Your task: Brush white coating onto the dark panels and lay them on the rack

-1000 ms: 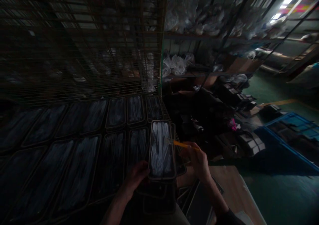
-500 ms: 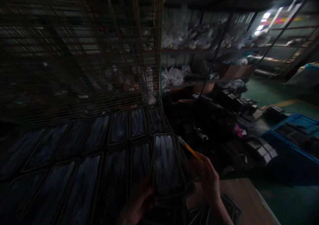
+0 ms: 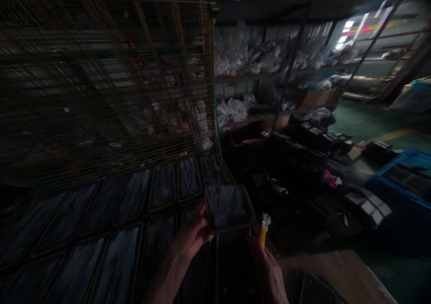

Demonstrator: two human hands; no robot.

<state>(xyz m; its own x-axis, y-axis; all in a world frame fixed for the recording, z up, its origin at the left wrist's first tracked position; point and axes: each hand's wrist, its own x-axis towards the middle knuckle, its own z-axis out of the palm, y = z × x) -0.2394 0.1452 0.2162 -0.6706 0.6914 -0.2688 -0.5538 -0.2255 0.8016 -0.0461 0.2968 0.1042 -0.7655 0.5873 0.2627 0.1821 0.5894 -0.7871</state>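
In the head view, my left hand [image 3: 190, 239] grips the left edge of a dark rectangular panel [image 3: 229, 206] with rounded corners and pale streaks on its face. The panel is raised and tilted. My right hand [image 3: 267, 263] is closed round a paintbrush [image 3: 263, 233] with a yellow handle, bristles pointing up. It sits close to the panel's lower right corner; dimness hides whether its fingers touch it. Below the raised panel lies another dark panel [image 3: 235, 266] without visible streaks. Rows of similar streaked panels [image 3: 126, 259] lie to the left.
A wire mesh rack [image 3: 214, 84] rises behind the panels. A brown board [image 3: 340, 268] at lower right bears more dark pieces [image 3: 316, 288]. Shelves with plastic bags [image 3: 235, 108] stand at the back. A blue crate [image 3: 404, 187] is on the right.
The streaked panel has tipped from a long upright view to a foreshortened one. My left hand has moved up along its side. My right hand has lowered, the brush turning from slanted to nearly upright.
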